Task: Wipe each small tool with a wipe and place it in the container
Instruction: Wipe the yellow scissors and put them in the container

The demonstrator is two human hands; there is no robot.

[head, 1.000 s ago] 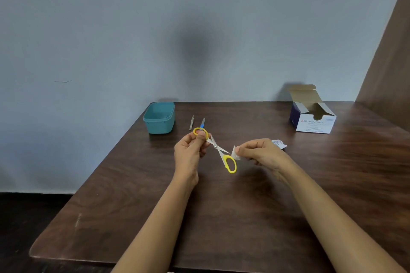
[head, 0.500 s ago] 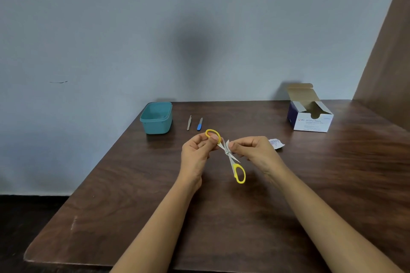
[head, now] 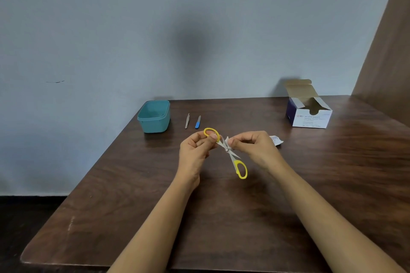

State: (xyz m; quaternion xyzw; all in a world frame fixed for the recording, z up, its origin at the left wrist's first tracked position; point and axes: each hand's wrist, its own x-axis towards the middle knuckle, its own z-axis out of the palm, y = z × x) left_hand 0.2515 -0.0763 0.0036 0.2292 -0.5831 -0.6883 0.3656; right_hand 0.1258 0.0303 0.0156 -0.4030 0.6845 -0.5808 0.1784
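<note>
Small yellow-handled scissors (head: 235, 160) hang spread apart above the middle of the dark wooden table (head: 244, 217). My left hand (head: 195, 153) grips the upper yellow ring. My right hand (head: 255, 148) pinches a small white wipe (head: 227, 141) against a blade near the pivot. The other yellow ring hangs free below. A teal container (head: 153, 116) stands at the table's back left. Beside it lie grey tweezers (head: 187, 121) and a blue-handled tool (head: 198, 122).
An open white and blue box of wipes (head: 310, 113) stands at the back right. A torn white wrapper (head: 276, 139) lies just behind my right hand. A wall runs behind the table, a brown panel on the right.
My right hand has come in from the right and brought the wipe onto the scissor blade. The scissors have shifted slightly right and down in view.
</note>
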